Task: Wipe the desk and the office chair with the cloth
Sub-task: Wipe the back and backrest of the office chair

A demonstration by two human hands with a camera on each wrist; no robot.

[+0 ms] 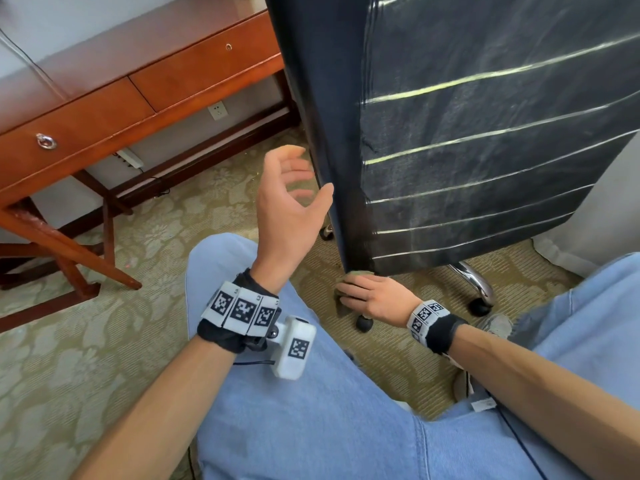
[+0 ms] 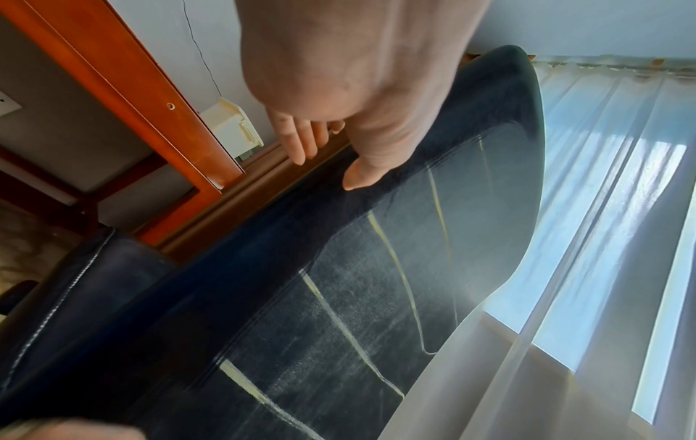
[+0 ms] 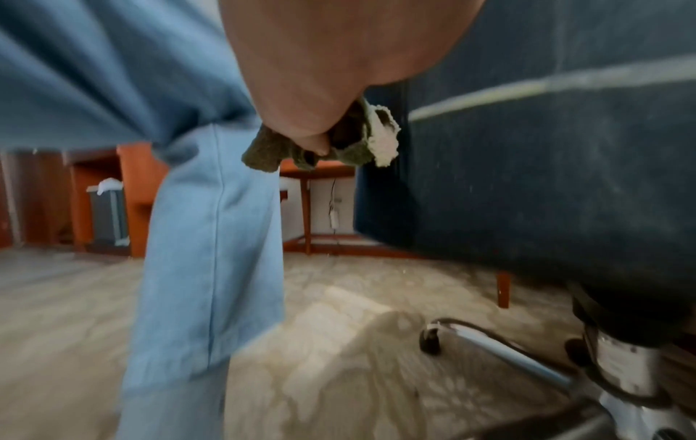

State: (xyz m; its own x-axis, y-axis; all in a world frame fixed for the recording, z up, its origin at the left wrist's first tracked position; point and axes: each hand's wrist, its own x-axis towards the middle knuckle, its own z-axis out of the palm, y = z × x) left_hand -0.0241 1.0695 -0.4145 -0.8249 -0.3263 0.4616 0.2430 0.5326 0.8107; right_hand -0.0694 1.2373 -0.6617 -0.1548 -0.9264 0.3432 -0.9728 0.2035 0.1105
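Observation:
The office chair's dark back [image 1: 485, 133], crossed by pale stripes, fills the upper right of the head view. My left hand [image 1: 306, 183] is beside its left edge, fingers relaxed and spread, with the thumb tip touching that edge; the left wrist view shows the same left hand [image 2: 327, 166] on the chair back [image 2: 376, 297]. My right hand [image 1: 367, 292] grips a bunched olive-green cloth [image 1: 356, 274] against the back's bottom left corner. In the right wrist view the cloth [image 3: 350, 146] bulges out of my right hand [image 3: 316, 143] next to the chair back [image 3: 546, 178].
A red-brown wooden desk [image 1: 138, 81] with drawers stands at the left, with a power strip [image 1: 130, 157] under it. The chair's chrome base [image 1: 474, 282] and castors [image 1: 363, 322] sit on patterned carpet. My legs in blue jeans [image 1: 311, 410] are close below. A sheer curtain [image 2: 602, 208] hangs behind the chair.

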